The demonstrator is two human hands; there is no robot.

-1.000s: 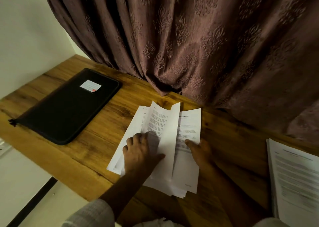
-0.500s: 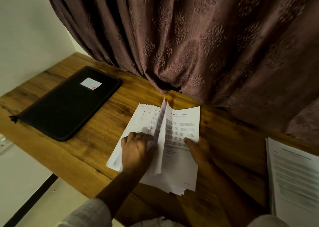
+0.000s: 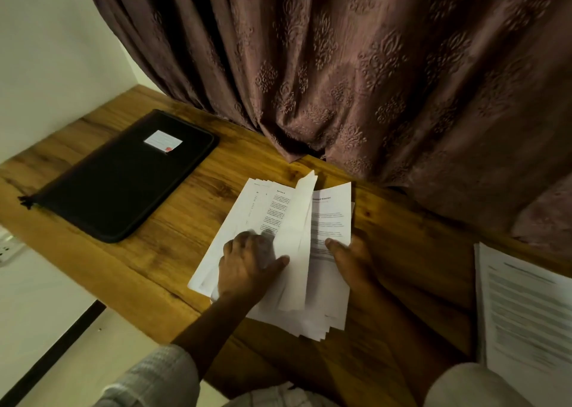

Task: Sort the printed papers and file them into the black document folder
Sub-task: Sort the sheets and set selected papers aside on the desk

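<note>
Your left hand [image 3: 247, 264] pinches lifted sheet [image 3: 297, 236]. Right hand [image 3: 349, 261]: thumb pins printed papers [image 3: 328, 221], fingers hidden, cannot tell. Fanned pile sits near worktop [image 3: 192, 230] front edge; careless flip could slide sheets off or scramble order. Black document folder [image 3: 123, 177] lies at left end, looks closed.
</note>
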